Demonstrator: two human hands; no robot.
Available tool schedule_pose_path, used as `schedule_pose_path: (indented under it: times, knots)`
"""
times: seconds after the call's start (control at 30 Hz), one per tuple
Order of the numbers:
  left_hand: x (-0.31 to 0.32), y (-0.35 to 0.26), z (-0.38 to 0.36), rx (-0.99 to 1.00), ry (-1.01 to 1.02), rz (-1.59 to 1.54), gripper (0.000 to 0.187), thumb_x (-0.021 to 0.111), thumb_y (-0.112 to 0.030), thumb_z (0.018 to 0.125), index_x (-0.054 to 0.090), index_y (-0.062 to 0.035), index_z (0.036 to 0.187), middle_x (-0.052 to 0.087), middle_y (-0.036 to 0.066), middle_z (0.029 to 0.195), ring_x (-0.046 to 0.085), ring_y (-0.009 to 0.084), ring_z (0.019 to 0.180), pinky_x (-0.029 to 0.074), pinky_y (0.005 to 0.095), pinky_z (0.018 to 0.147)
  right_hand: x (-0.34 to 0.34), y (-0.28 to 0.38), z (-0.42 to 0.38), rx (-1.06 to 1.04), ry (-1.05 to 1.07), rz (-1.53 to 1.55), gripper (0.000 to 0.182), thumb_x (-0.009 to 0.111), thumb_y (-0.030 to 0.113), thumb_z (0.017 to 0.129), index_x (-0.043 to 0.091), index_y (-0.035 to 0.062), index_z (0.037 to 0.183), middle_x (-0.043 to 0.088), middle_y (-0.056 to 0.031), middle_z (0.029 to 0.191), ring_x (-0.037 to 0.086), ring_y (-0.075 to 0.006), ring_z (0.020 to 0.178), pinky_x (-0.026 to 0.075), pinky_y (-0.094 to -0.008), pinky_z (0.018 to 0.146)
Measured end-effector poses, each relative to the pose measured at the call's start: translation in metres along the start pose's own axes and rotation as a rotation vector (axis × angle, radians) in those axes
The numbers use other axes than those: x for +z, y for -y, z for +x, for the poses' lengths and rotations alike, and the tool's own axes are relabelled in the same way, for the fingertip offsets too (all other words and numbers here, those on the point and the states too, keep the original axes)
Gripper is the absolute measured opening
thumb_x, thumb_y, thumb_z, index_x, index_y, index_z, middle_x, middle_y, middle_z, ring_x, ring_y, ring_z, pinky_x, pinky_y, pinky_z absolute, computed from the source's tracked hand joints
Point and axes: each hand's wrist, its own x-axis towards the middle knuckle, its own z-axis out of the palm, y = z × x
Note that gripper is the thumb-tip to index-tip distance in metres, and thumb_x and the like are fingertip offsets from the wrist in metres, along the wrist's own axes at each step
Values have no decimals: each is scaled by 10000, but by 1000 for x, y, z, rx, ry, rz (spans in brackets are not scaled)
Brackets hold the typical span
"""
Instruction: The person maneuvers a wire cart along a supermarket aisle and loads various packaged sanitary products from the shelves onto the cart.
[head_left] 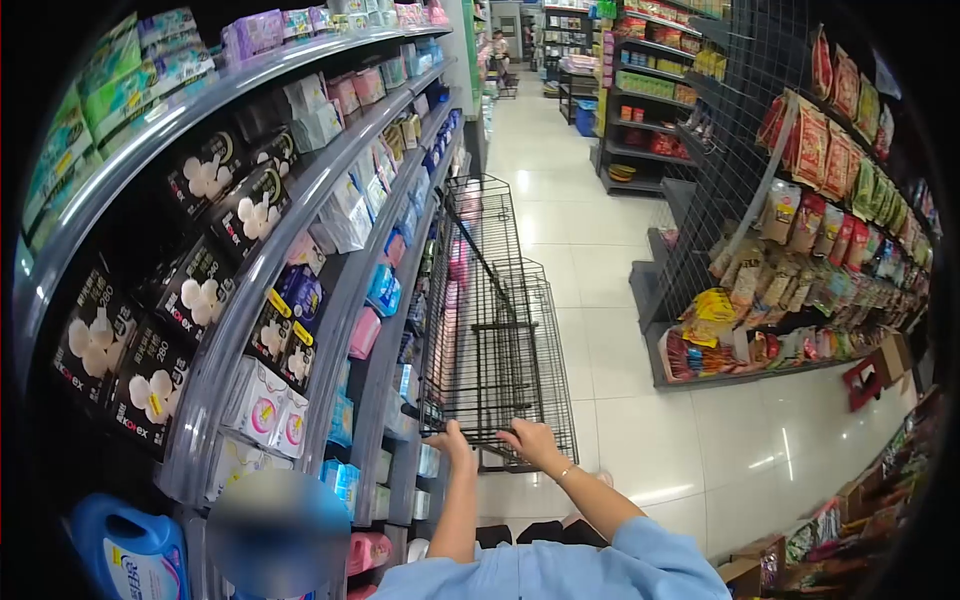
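Note:
A black wire shopping cart (505, 326) stands right in front of me in the aisle, close along the left shelves. My left hand (455, 445) is closed at the left end of its push handle, thumb on top. Farther right on the same handle, my right hand (535, 445) is closed too, its thumb pointing left and a thin bracelet at the wrist. The undersides of the fingers are hidden. Through the mesh I see the floor and shelf goods; no item shows clearly inside the basket.
Left shelves (255, 270) hold black boxes (150, 385) and packaged pads; a blue detergent jug (130, 550) stands at lower left. On the right, a mesh rack (735, 150) and bagged snacks (780, 285) border the tiled aisle (540, 150). A person (500, 50) is far ahead.

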Motion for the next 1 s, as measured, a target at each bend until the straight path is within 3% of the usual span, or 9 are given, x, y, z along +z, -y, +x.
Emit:
schedule_pose_path:
  times: [0.17,0.27,0.37,0.5,0.53,0.63,0.7,0.83,1.0]
  knots:
    - [-32,-51,-15,-128,12,-110,1049,547,-108,625,-134,9,1415,46,263,1462,212,338,1329,214,391,1068,33,30,-18,13,-21,34,403,612,400,832,460,65,667,517,-150,564,536,-340,519,418,-424,468]
    - [-50,-68,-15,2,-52,-60,1013,546,-80,608,-43,31,1424,149,258,1440,241,336,1315,184,372,1070,36,58,-18,38,19,74,379,613,380,832,479,59,684,527,-147,584,540,-355,536,418,-432,469]
    - [-63,-64,4,-84,-114,0,976,541,-71,603,9,38,1414,203,268,1409,323,340,1250,263,323,994,42,74,-23,8,-4,103,383,601,385,838,484,51,690,530,-148,610,544,-357,551,421,-445,485]
    - [-80,-23,45,13,-125,-97,748,527,-73,618,196,68,1274,400,218,1064,484,288,857,416,289,730,53,74,-29,-6,79,73,385,570,402,855,503,54,703,563,-124,643,573,-326,570,449,-422,499]
    - [-77,-44,25,15,-146,-146,612,522,-68,594,306,87,1145,408,218,1109,460,307,1030,378,329,904,54,75,-28,-16,59,88,384,574,405,852,500,61,699,557,-119,633,570,-324,562,447,-419,490]
    - [-81,-36,35,59,-113,-180,576,550,-66,569,360,51,1100,418,180,1126,470,277,999,407,342,870,54,81,-29,-16,-11,120,380,578,413,848,497,76,693,546,-105,612,566,-316,545,441,-409,469]
    - [-82,-59,13,152,87,-250,561,544,-60,570,366,37,1093,436,165,1122,483,272,977,422,351,851,51,79,-28,-25,-33,104,379,571,419,852,504,80,695,549,-99,611,568,-308,544,441,-403,462]
    - [-79,-70,0,137,89,-239,567,527,-75,599,316,30,1115,394,175,1113,470,291,1002,436,401,852,52,75,-29,-37,33,96,358,554,405,867,518,69,750,569,-110,635,571,-310,547,455,-404,481]
    - [-84,-50,23,117,27,-182,587,565,-77,629,296,25,1140,364,180,1130,445,276,1012,399,357,888,48,83,-28,-43,-41,116,335,589,370,853,516,66,735,570,-104,631,570,-308,534,456,-397,477]
